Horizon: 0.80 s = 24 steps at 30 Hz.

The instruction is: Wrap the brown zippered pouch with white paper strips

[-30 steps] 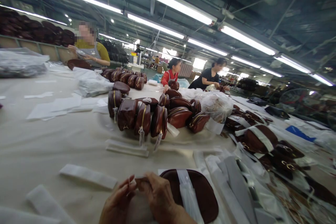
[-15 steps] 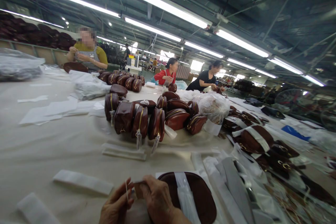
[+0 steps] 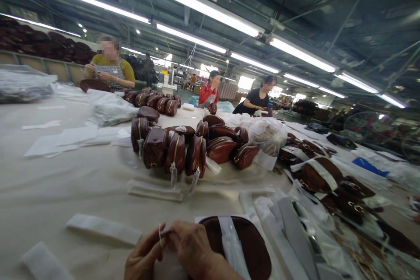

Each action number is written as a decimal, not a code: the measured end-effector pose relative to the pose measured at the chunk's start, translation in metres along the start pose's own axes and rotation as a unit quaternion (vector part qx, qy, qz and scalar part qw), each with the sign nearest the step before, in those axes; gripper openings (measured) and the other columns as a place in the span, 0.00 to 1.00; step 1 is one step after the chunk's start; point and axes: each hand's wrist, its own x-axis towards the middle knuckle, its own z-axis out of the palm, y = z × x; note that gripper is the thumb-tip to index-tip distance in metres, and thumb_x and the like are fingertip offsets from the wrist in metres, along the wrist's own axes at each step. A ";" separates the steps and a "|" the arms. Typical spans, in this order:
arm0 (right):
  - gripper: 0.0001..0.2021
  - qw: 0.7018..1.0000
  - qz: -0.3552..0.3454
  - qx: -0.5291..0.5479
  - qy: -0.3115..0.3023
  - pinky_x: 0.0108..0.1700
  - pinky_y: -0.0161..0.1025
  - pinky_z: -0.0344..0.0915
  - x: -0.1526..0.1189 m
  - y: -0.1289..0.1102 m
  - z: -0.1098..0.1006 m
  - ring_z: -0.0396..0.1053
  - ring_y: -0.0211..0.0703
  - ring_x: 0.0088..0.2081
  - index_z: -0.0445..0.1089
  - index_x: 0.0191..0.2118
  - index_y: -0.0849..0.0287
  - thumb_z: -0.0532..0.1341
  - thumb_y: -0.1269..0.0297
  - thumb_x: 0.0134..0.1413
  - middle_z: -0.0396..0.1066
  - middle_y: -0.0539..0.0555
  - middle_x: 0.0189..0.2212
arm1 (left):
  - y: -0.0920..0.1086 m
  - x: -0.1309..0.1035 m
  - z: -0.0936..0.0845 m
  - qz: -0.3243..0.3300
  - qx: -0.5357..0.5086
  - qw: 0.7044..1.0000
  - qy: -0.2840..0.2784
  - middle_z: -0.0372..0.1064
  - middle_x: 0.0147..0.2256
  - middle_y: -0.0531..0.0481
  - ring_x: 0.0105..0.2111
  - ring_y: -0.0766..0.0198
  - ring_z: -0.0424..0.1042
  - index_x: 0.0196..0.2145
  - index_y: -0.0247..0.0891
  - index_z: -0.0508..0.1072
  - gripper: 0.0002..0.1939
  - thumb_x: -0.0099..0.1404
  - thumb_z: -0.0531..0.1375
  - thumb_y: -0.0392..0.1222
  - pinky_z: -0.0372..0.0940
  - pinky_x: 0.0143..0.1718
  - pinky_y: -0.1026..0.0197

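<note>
Fingers pinched, my left hand (image 3: 146,251) holds a thin white string (image 3: 160,237) that loops past its fingertips. My right hand (image 3: 193,243) is closed on a small flat brown tag (image 3: 166,232), now seen nearly edge-on. The two hands almost touch at the fingertips. Just right of my right hand lies a dark brown leather bag (image 3: 254,245), flat on white paper, with a translucent white wrap (image 3: 229,236) across its middle. My right hand and wrist cover the bag's left edge.
Brown zippered pouches (image 3: 175,153) stand grouped on the pale table ahead. White strips (image 3: 103,228) lie to the left. Plastic sheets (image 3: 278,227) and wrapped bags (image 3: 320,175) crowd the right side. Co-workers (image 3: 113,68) are across the table.
The brown tag has turned from its flat face to nearly edge-on. My right hand has shifted slightly left, closer to my left fingertips. The bag beside them stays put.
</note>
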 end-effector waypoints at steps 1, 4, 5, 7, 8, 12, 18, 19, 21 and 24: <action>0.04 1.000 -0.003 -0.019 -0.009 0.30 0.30 0.61 0.002 -0.001 0.000 0.74 0.37 0.30 0.70 0.31 0.54 0.59 0.68 0.55 0.77 0.47 0.29 | -0.001 0.001 -0.001 0.007 0.011 1.000 0.000 0.76 0.28 0.52 0.28 0.65 0.67 0.29 0.42 0.81 0.25 0.28 0.75 0.48 0.65 0.30 0.68; 0.03 0.998 -0.016 -0.052 -0.024 0.27 0.31 0.60 0.006 -0.004 0.003 0.74 0.40 0.29 0.71 0.31 0.55 0.60 0.68 0.53 0.77 0.49 0.28 | -0.003 0.002 -0.004 0.004 0.025 1.000 -0.003 0.77 0.33 0.51 0.38 0.59 0.71 0.29 0.42 0.81 0.25 0.29 0.75 0.51 0.67 0.37 0.68; 0.03 0.998 -0.017 -0.058 -0.025 0.26 0.32 0.59 0.008 -0.004 0.005 0.74 0.41 0.28 0.70 0.31 0.55 0.60 0.69 0.51 0.77 0.49 0.27 | -0.003 0.002 -0.004 -0.001 0.028 1.000 -0.004 0.77 0.34 0.50 0.40 0.56 0.71 0.29 0.42 0.80 0.25 0.29 0.75 0.51 0.67 0.39 0.67; 0.03 0.997 -0.016 -0.066 -0.026 0.24 0.33 0.58 0.009 -0.003 0.009 0.74 0.43 0.26 0.70 0.32 0.56 0.60 0.70 0.50 0.77 0.51 0.25 | -0.003 0.001 -0.005 -0.002 0.037 0.999 -0.013 0.77 0.34 0.50 0.42 0.54 0.71 0.28 0.42 0.80 0.25 0.29 0.75 0.52 0.68 0.42 0.65; 0.03 0.997 -0.015 -0.070 -0.026 0.23 0.34 0.58 0.010 -0.003 0.011 0.74 0.44 0.25 0.69 0.33 0.57 0.60 0.70 0.49 0.77 0.52 0.25 | -0.002 0.001 -0.005 0.004 0.044 0.999 -0.018 0.77 0.33 0.50 0.41 0.53 0.72 0.28 0.41 0.80 0.25 0.29 0.75 0.52 0.68 0.42 0.64; 0.05 0.996 -0.018 -0.080 -0.025 0.22 0.35 0.57 0.011 0.001 0.019 0.74 0.48 0.24 0.66 0.36 0.58 0.59 0.64 0.53 0.76 0.54 0.24 | 0.001 -0.001 -0.006 0.047 0.074 0.995 -0.048 0.76 0.29 0.49 0.33 0.58 0.72 0.26 0.39 0.80 0.22 0.35 0.74 0.55 0.68 0.37 0.66; 0.19 0.996 -0.061 -0.059 -0.005 0.28 0.34 0.63 0.007 0.009 0.023 0.76 0.47 0.31 0.62 0.46 0.57 0.64 0.58 0.49 0.77 0.52 0.31 | 0.007 -0.004 -0.006 0.046 0.095 0.992 -0.064 0.75 0.25 0.49 0.29 0.59 0.71 0.25 0.38 0.79 0.21 0.38 0.72 0.56 0.67 0.32 0.66; 0.20 0.996 -0.077 -0.052 0.009 0.28 0.34 0.64 0.006 0.010 0.024 0.76 0.46 0.31 0.61 0.47 0.56 0.64 0.57 0.49 0.77 0.51 0.31 | 0.008 -0.004 -0.007 0.044 0.096 0.992 -0.064 0.75 0.26 0.49 0.30 0.59 0.72 0.25 0.38 0.79 0.21 0.38 0.72 0.57 0.68 0.33 0.66; 0.19 0.991 -0.109 -0.052 0.053 0.28 0.34 0.64 0.005 0.013 0.027 0.74 0.44 0.29 0.62 0.47 0.56 0.63 0.56 0.50 0.77 0.50 0.31 | 0.008 -0.002 -0.007 0.042 0.095 0.993 -0.058 0.75 0.27 0.49 0.31 0.58 0.72 0.26 0.38 0.79 0.23 0.35 0.72 0.57 0.68 0.34 0.65; 0.13 0.983 -0.113 -0.083 0.116 0.28 0.34 0.63 0.005 0.015 0.031 0.72 0.42 0.27 0.63 0.46 0.57 0.58 0.63 0.55 0.75 0.50 0.29 | 0.005 0.001 -0.009 0.045 0.105 0.992 -0.058 0.76 0.28 0.49 0.32 0.57 0.73 0.26 0.37 0.78 0.24 0.35 0.72 0.57 0.69 0.34 0.64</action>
